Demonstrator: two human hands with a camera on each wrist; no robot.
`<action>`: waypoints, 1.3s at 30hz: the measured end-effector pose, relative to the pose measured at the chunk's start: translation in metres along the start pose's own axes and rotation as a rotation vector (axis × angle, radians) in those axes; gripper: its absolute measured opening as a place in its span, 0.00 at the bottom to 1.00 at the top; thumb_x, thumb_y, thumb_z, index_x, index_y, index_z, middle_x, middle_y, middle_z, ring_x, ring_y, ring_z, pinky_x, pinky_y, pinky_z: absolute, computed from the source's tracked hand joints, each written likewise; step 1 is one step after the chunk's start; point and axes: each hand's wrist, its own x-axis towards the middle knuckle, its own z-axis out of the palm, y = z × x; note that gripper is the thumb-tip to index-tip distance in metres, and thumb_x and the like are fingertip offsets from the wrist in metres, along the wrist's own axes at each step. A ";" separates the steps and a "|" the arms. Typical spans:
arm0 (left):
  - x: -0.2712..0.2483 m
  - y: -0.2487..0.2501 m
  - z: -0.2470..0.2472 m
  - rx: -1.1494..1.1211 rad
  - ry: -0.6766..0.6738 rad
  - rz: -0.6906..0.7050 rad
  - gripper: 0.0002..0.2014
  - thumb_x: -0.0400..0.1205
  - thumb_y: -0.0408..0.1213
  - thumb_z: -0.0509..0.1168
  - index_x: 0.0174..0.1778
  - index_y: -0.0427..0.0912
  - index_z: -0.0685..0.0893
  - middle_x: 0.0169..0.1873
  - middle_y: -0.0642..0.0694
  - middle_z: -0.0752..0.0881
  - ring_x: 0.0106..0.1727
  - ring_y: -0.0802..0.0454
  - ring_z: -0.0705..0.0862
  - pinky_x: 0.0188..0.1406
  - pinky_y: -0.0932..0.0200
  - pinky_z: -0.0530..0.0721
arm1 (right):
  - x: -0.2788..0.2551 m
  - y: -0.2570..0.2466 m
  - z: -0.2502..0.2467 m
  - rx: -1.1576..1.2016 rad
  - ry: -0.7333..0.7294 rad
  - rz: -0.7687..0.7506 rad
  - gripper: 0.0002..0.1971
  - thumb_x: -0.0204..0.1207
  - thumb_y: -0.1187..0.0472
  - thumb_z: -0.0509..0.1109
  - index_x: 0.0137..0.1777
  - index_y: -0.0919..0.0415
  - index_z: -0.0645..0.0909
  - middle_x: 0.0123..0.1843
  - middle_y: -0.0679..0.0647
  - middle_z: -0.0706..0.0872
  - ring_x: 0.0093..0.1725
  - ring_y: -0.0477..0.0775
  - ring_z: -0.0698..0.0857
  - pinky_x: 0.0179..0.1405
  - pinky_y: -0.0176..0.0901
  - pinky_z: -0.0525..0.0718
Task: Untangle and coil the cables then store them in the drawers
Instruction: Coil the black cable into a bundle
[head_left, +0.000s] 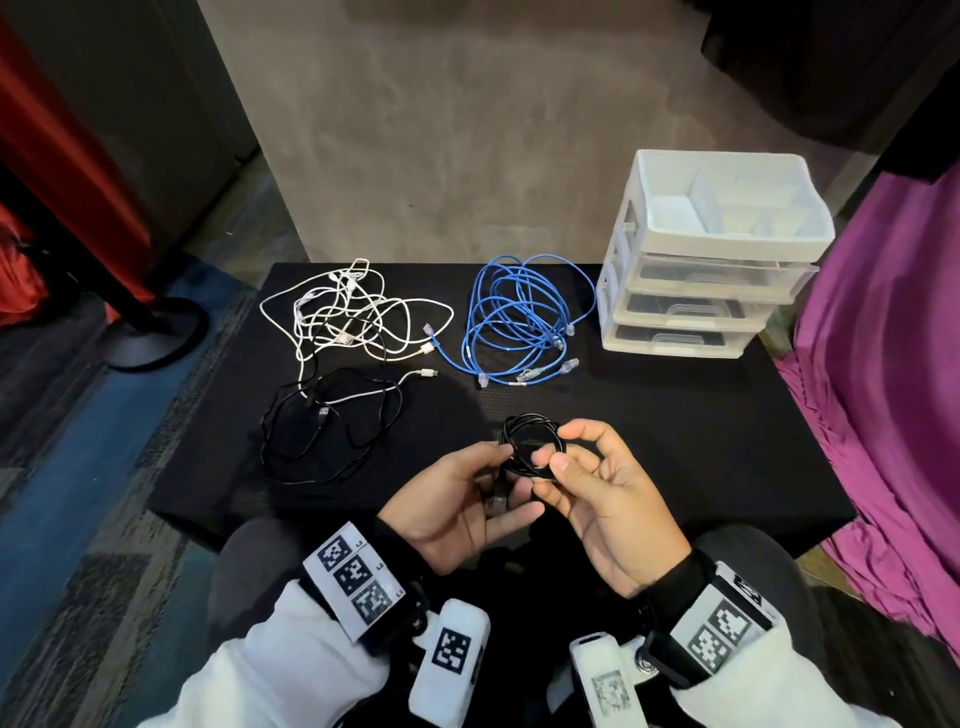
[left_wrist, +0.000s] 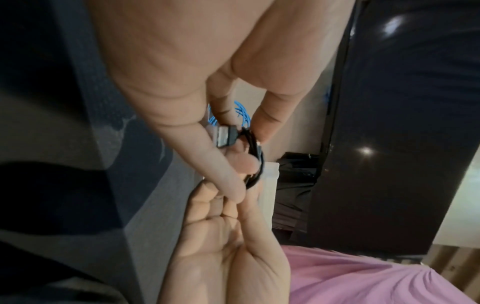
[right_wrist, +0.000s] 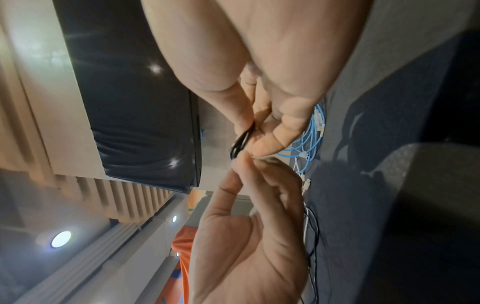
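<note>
A small black coiled cable (head_left: 527, 447) is held above the front of the black table (head_left: 675, 441) by both hands. My left hand (head_left: 511, 467) grips the coil's left side, with the cable's USB plug (head_left: 497, 500) lying against its fingers; the plug (left_wrist: 226, 136) and coil (left_wrist: 255, 162) show in the left wrist view. My right hand (head_left: 558, 452) pinches the coil's right side between thumb and forefinger, the coil (right_wrist: 240, 146) edge-on in the right wrist view. A white drawer unit (head_left: 717, 260) stands at the back right, its three drawers pushed in.
A tangle of white cables (head_left: 353, 317) lies at the back left, running into a loose black cable (head_left: 322, 431) in front of it. A heap of blue cables (head_left: 519, 322) lies mid-table beside the drawers. A purple cloth (head_left: 893, 364) hangs at the right.
</note>
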 end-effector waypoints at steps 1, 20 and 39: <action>0.001 0.000 -0.002 0.000 -0.001 -0.017 0.13 0.77 0.37 0.72 0.56 0.37 0.87 0.42 0.43 0.86 0.38 0.52 0.87 0.50 0.49 0.93 | 0.000 0.000 -0.001 -0.005 0.002 0.000 0.13 0.77 0.71 0.69 0.61 0.62 0.77 0.48 0.63 0.88 0.41 0.56 0.86 0.48 0.42 0.90; 0.007 -0.013 0.004 0.270 0.064 0.431 0.05 0.80 0.33 0.72 0.51 0.39 0.86 0.43 0.42 0.89 0.44 0.50 0.88 0.51 0.50 0.90 | 0.005 -0.005 0.008 -0.864 0.162 -0.362 0.08 0.73 0.49 0.83 0.44 0.48 0.88 0.50 0.49 0.85 0.50 0.51 0.88 0.55 0.44 0.85; 0.001 -0.013 0.013 0.240 0.104 0.595 0.04 0.90 0.29 0.60 0.52 0.40 0.80 0.59 0.36 0.91 0.58 0.34 0.89 0.61 0.29 0.86 | 0.004 -0.009 0.015 -0.577 0.247 -0.290 0.07 0.85 0.70 0.68 0.51 0.64 0.88 0.40 0.60 0.91 0.39 0.51 0.89 0.49 0.51 0.88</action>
